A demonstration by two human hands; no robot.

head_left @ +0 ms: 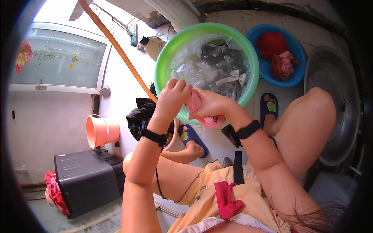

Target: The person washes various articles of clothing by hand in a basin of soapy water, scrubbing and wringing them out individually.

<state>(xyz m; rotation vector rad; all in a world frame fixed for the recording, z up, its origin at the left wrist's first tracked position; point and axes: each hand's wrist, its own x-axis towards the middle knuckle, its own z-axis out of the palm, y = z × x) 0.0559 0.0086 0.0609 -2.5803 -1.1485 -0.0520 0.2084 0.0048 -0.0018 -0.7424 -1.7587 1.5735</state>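
Note:
Both my hands grip a pink wet-looking cloth over the near rim of a light green basin. My left hand is closed in a fist on its left end. My right hand is wrapped round the other part, and a loose pink bundle hangs below it. The cloth's exact kind is hard to make out. Soapy grey water fills the basin, with dark fabric and a pale strip of cloth in it.
A blue basin with red and pink cloths stands at the back right, beside a large grey metal tub. Left are a black garment, an orange pole, a pink bucket and a dark box. A bottle stands behind.

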